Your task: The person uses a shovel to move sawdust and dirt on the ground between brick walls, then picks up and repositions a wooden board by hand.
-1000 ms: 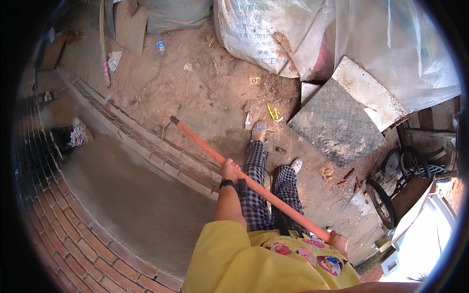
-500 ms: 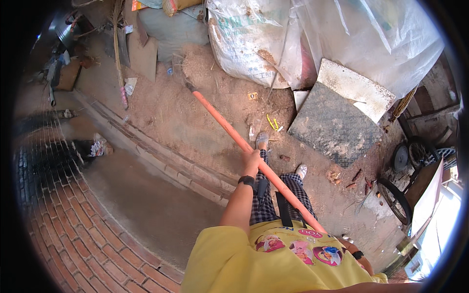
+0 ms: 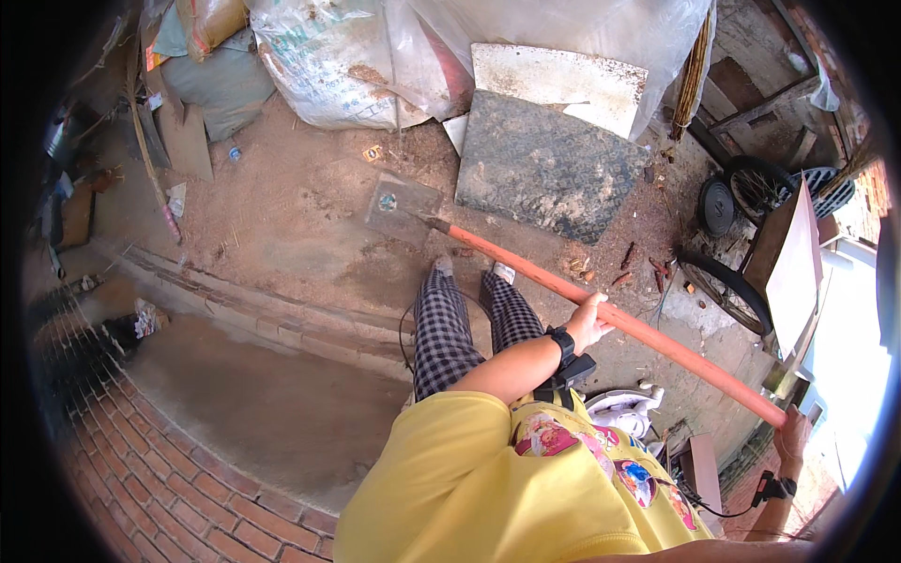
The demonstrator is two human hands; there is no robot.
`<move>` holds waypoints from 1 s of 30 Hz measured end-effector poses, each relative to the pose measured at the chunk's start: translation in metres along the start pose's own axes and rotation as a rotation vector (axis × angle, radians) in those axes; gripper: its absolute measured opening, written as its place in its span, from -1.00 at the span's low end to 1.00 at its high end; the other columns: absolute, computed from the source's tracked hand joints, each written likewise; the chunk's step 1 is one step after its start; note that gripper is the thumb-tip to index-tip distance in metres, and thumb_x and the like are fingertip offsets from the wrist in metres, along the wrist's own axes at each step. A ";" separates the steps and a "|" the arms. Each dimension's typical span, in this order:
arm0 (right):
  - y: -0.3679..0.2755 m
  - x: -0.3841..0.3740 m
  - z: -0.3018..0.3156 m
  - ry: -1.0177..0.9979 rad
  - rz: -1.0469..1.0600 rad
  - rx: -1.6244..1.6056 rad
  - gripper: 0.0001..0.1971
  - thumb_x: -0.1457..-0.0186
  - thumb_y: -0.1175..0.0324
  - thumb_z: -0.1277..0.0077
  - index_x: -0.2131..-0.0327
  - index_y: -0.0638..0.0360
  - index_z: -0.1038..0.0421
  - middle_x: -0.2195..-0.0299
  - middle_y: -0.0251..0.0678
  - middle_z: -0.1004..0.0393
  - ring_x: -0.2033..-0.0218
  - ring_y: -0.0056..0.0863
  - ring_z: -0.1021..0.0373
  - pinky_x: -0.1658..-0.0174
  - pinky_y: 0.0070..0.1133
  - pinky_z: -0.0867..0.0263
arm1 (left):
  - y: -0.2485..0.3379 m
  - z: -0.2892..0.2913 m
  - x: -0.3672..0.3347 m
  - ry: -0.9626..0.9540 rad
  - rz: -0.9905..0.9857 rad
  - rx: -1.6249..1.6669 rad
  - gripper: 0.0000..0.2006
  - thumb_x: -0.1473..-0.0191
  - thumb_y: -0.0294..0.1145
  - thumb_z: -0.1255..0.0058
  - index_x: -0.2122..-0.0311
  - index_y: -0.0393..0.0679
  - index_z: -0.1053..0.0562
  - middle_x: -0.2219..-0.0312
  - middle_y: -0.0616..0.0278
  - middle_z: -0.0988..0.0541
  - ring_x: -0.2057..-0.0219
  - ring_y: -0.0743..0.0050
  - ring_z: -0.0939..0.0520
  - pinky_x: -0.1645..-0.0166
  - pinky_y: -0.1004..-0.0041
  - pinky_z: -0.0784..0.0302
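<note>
A flat-bladed shovel [image 3: 535, 274] with a long orange-red handle crosses in front of me, sloping down to the right. My left hand [image 3: 588, 322] is wrapped round the middle of the handle. Near its far right end my right hand [image 3: 795, 436] is closed on it. The grey square blade [image 3: 402, 208] lies on or just over the dirt ground, ahead of my feet. A small bluish-white scrap [image 3: 388, 202] shows on the blade; what it is I cannot make out.
Large white sacks [image 3: 324, 66] stand ahead, by a dark speckled slab [image 3: 544, 164] and a white board [image 3: 563, 80]. A wheeled cart [image 3: 741, 291] is on the right. A low brick edge [image 3: 272, 310] runs along the left, and a straw broom [image 3: 150, 159] leans farther off.
The shovel blade has come nearer my feet and to the right, over ground where yellow scraps lay. Both hands have moved right with the handle, and my view has turned right.
</note>
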State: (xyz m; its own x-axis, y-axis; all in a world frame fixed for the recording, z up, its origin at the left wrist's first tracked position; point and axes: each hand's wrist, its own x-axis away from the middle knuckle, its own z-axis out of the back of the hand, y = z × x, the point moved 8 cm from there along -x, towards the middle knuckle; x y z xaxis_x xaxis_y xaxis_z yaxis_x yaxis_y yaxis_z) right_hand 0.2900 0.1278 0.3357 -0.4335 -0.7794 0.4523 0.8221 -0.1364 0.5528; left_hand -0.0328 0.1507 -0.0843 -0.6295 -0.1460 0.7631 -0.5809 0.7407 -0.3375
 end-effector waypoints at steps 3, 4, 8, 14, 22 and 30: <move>0.089 0.037 0.017 0.193 0.060 0.128 -0.76 0.33 0.61 0.15 0.42 0.27 -0.22 0.54 -0.13 -0.27 0.45 -0.13 -0.21 0.39 -0.34 -0.11 | -0.060 -0.045 0.002 -0.084 0.135 -0.029 -0.63 0.16 -0.16 0.08 0.26 -0.15 -0.22 0.27 0.11 -0.36 0.19 0.25 -0.40 0.05 0.26 -0.30; 0.101 0.042 0.025 0.176 0.054 0.161 -0.76 0.32 0.62 0.16 0.42 0.28 -0.22 0.55 -0.14 -0.27 0.47 -0.13 -0.20 0.40 -0.33 -0.10 | -0.070 -0.049 0.001 -0.098 0.162 -0.028 -0.64 0.15 -0.16 0.08 0.27 -0.15 -0.23 0.27 0.11 -0.36 0.20 0.25 -0.41 0.07 0.27 -0.32; 0.089 0.045 0.040 0.183 0.097 0.162 -0.79 0.33 0.62 0.15 0.46 0.29 -0.23 0.60 -0.12 -0.25 0.49 -0.13 -0.19 0.42 -0.32 -0.08 | -0.073 -0.050 -0.002 -0.087 0.201 -0.081 -0.65 0.16 -0.16 0.08 0.29 -0.17 -0.26 0.31 0.13 -0.39 0.24 0.28 -0.43 0.12 0.30 -0.37; -0.058 -0.004 0.058 0.020 0.143 0.137 -0.78 0.40 0.55 0.03 0.51 0.24 -0.24 0.65 -0.12 -0.36 0.55 -0.14 -0.33 0.48 -0.35 -0.21 | 0.018 0.015 -0.007 0.149 -0.055 0.079 -0.66 0.18 -0.22 0.06 0.30 -0.16 -0.24 0.33 0.10 -0.38 0.24 0.22 -0.42 0.09 0.25 -0.29; -0.265 0.016 0.020 -0.206 0.177 -0.065 -0.81 0.34 0.43 0.01 0.53 0.16 -0.24 0.59 -0.17 -0.41 0.53 -0.23 -0.38 0.44 -0.41 -0.29 | 0.217 0.155 0.057 0.331 -0.425 0.205 -0.86 0.17 -0.42 0.12 0.55 -0.16 -0.19 0.68 0.26 -0.24 0.60 0.38 -0.32 0.35 0.36 -0.35; -0.324 0.038 -0.036 -0.382 0.278 -0.258 -0.81 0.37 0.32 0.02 0.55 0.16 -0.36 0.59 -0.13 -0.42 0.51 -0.18 -0.39 0.40 -0.37 -0.32 | 0.285 0.198 0.137 0.579 -0.578 0.032 -0.85 0.21 -0.44 0.11 0.54 -0.24 -0.21 0.63 0.19 -0.29 0.64 0.38 -0.35 0.54 0.33 -0.36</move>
State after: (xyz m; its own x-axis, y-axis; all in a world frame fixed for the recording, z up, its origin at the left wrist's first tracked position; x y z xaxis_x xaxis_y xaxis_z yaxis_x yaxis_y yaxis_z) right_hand 0.0207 0.1200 0.1484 -0.2504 -0.5360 0.8062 0.9681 -0.1402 0.2075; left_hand -0.3867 0.2122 -0.1854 0.1347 -0.1308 0.9822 -0.7517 0.6323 0.1873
